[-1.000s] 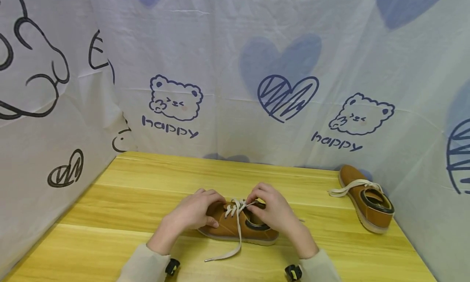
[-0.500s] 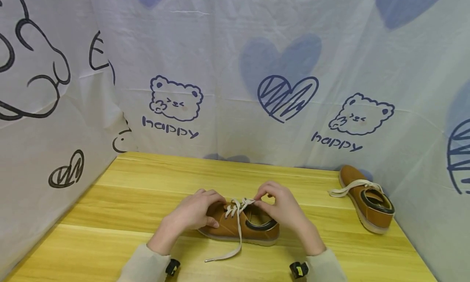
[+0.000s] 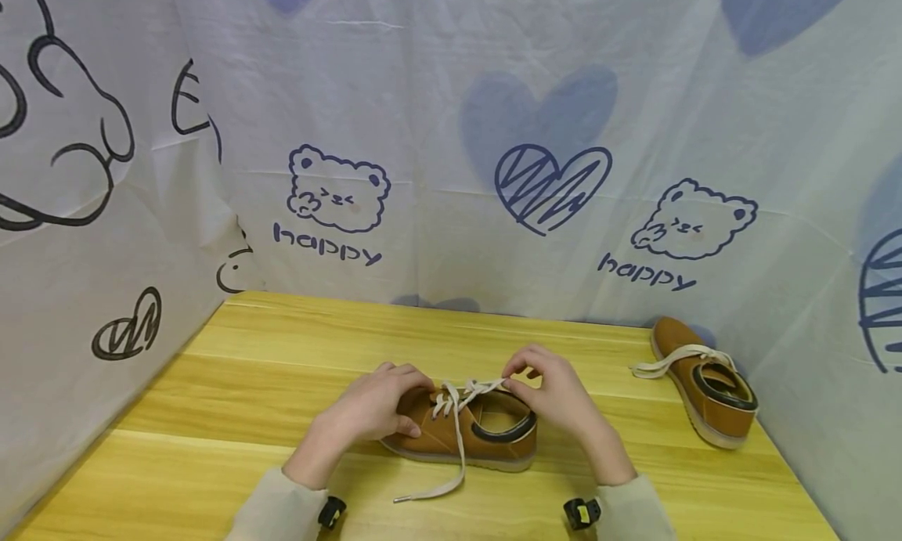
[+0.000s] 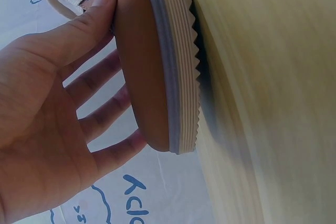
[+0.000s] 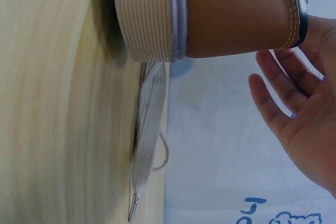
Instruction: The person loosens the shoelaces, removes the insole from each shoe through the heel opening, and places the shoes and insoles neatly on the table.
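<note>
A brown low shoe (image 3: pixel 451 431) stands on the wooden table with its toe to the left. My left hand (image 3: pixel 377 404) grips the toe, thumb on the near side and fingers along the far side, as the left wrist view shows. With thumb and index finger, my right hand (image 3: pixel 553 388) pinches the cream shoelace (image 3: pixel 486 386), drawn from the eyelets over the collar. One lace end hangs down the near side and lies on the table. In the right wrist view, a tipped lace end (image 5: pixel 149 124) lies beyond the heel; the pinch itself is hidden there.
A matching brown shoe (image 3: pixel 705 388) with loosely lying laces is at the table's right back. White cloth with printed hearts and bears (image 3: pixel 338 189) borders the wooden table (image 3: pixel 211 416) at the back and sides. Each wrist wears a dark strap.
My right hand has moved right and slightly up, drawing the pinched lace out over the shoe opening. More of the opening shows. My left hand and the shoe have stayed put.
</note>
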`<state>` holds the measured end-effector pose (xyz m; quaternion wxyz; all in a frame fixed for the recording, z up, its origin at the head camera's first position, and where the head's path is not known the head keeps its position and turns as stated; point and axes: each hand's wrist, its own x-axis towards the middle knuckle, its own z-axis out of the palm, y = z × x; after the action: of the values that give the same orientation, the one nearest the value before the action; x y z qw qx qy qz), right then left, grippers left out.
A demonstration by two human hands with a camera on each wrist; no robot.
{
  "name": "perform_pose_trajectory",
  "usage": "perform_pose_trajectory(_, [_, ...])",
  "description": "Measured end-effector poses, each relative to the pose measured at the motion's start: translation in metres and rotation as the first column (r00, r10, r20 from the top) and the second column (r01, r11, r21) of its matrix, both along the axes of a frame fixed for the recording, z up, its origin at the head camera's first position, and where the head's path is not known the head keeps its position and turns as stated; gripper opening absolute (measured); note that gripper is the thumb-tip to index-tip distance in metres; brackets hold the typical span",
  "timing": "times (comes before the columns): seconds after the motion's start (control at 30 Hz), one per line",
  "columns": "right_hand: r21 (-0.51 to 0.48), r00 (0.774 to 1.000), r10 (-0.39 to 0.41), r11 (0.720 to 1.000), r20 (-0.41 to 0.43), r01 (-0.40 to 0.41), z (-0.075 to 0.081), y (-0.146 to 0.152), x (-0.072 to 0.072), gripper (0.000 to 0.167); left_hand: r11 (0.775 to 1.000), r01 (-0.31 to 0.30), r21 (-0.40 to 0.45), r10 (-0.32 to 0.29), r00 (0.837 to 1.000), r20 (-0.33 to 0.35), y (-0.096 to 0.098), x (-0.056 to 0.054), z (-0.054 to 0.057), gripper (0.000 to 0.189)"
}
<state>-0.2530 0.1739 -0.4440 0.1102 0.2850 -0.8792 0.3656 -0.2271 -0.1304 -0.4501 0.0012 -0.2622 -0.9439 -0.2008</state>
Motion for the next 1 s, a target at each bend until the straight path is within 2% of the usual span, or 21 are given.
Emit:
perform_pose_trajectory(0.23, [0.02,1.0,0.02,1.0,-0.013,-0.02,0.0,-0.001,0.0,0.02,1.0,-0.003,-0.003,0.003,1.0,0.002,0.0,0.0,0.0,0.065])
perform_pose_trajectory(0.43, [0.038,0.987,0.101,0.995,-0.123,-0.097,0.002,-0.009,0.003,0.028,1.0,-0.008,-0.005,0.008,1.0,-0.001,0.0,0.0,-0.001,0.065])
perform_pose_trajectory(0.57, [0.077,0.978,0.132,0.99,-0.16,-0.121,0.001,-0.018,0.005,0.027,1.0,-0.007,-0.005,0.007,1.0,-0.006,0.0,0.0,-0.001,0.066])
perform_pose_trajectory(0.8, [0.117,0.985,0.111,0.989,-0.132,-0.096,-0.003,-0.026,0.009,0.026,1.0,-0.002,0.002,0.002,1.0,-0.009,-0.001,-0.001,-0.002,0.065])
perform_pose_trajectory(1.0, [0.126,0.983,0.112,0.988,-0.146,-0.094,-0.006,-0.028,0.008,0.024,1.0,0.001,0.004,-0.001,1.0,-0.012,-0.001,-0.001,-0.002,0.064])
